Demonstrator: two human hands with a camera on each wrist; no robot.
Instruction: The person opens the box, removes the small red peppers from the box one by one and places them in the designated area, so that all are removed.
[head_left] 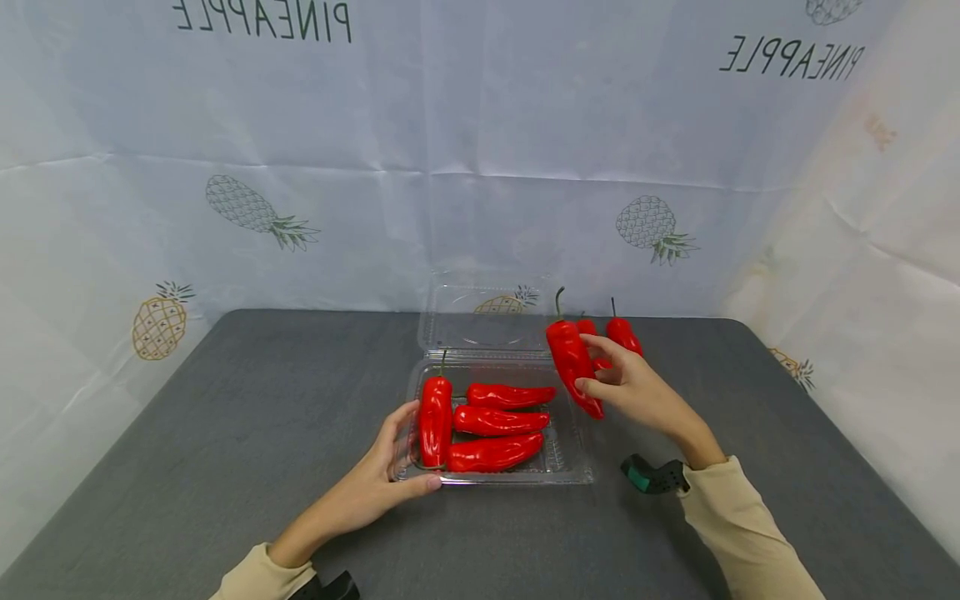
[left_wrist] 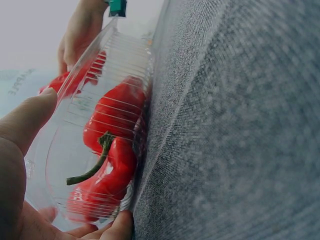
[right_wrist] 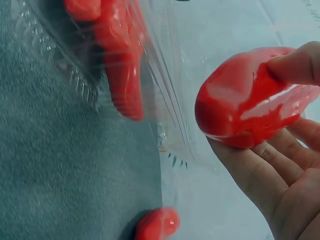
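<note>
On the table (head_left: 187, 467) lies the clear box (head_left: 573, 454), lid open behind. The step in hand appears to be bringing one more pepper to it. The left hand (head_left: 372, 477) clasps the box's near left corner with thumb and fingers; the right hand (head_left: 637, 390) grips a pepper (head_left: 567, 358) between thumb and fingers, raised at the box's right edge. The next move likely calls for lowering it beside the three crosswise peppers (head_left: 501, 422). The held pepper is glossy red, plump and slightly dented, its thin stem (head_left: 558, 302) curving from the far end.
</note>
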